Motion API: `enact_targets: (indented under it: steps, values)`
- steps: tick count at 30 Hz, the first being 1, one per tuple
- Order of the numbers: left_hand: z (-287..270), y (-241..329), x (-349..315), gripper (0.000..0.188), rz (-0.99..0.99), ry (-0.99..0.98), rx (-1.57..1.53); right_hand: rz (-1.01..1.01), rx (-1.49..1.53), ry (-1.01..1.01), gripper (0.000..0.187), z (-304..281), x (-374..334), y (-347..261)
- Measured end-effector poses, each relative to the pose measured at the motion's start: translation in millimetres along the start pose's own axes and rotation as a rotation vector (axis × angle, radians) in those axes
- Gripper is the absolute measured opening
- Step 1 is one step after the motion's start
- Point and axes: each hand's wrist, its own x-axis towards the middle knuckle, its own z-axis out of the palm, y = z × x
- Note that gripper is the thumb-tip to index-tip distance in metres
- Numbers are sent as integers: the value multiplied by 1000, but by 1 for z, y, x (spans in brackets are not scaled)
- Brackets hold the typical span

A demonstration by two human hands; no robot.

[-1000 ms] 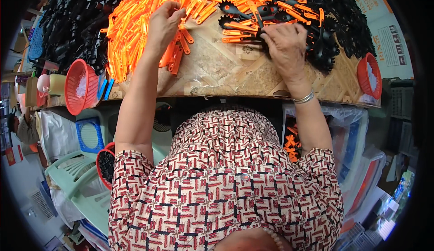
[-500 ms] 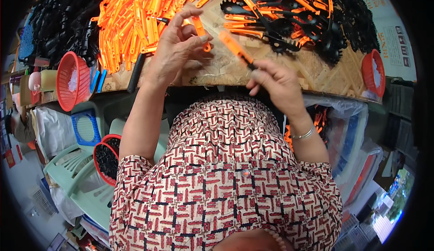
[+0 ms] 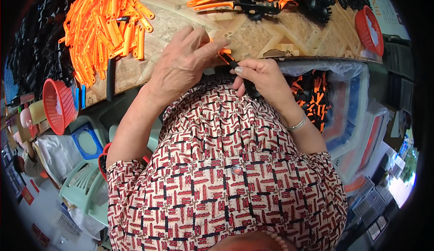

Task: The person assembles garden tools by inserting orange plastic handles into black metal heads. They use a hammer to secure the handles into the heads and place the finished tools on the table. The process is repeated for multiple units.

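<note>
Orange-and-black utensil [image 3: 233, 63] is right between the person's two hands, just off the near edge of the table [image 3: 266, 31] and above the lap. Right hand [image 3: 264, 80] has it pinched by the black part, thumb on top and the other fingers curled in underneath, so that's a pretty narrow grip. Left hand [image 3: 184, 62] is palm down over the orange end, fingers bent and pointing right. Can't tell if it's really squeezing the thing or just touching it, since the knuckles block the view.

Up on the table, left of the hands, there's a big messy heap of orange handles [image 3: 106, 27], and further left a heap of black pieces [image 3: 34, 43]. Far side, straight ahead and a bit right, is a bunch of black-headed utensils with orange handles [image 3: 214, 6], all lying on each other. Some kind of rod with a black grip [image 3: 110, 79] pokes out past the table edge beside the orange heap, a couple of blue strips [image 3: 80, 97] are near it, and there's a red basket on the left [image 3: 56, 101] plus a red basket on the right [image 3: 371, 29]. Below the table on the right, a plastic-lined container [image 3: 350, 111] has loads of orange and black pieces [image 3: 318, 101] in it.
</note>
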Motion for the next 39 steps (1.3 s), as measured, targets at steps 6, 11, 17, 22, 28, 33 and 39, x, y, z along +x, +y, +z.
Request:
enact_targets:
  steps: [6, 11, 17, 22, 28, 33, 39]
  values:
    - [14, -12, 5, 32, 53, -34, -131, 16, 22, -14, 27, -1, -1, -1]
    - [19, -12, 12, 29, 96, -42, -211, 59, -6, -30, 26, -3, -6, -7]
    - [11, -13, 25, 27, 168, -75, -215, 35, 28, -18, 24, -1, -4, -7]
    - [7, -17, 29, 25, 210, -143, -199, 43, 55, -30, 25, -1, -6, -9]
    - [10, -6, 20, 35, 111, -97, -93, 78, -9, -31, 29, -2, -9, -11]
    - [17, 1, 24, 56, 35, -43, 25, 121, -85, -13, 34, -4, 0, -15]
    - [4, -2, -12, 39, -91, 222, 2, 159, -177, 81, 35, 0, -9, -18]
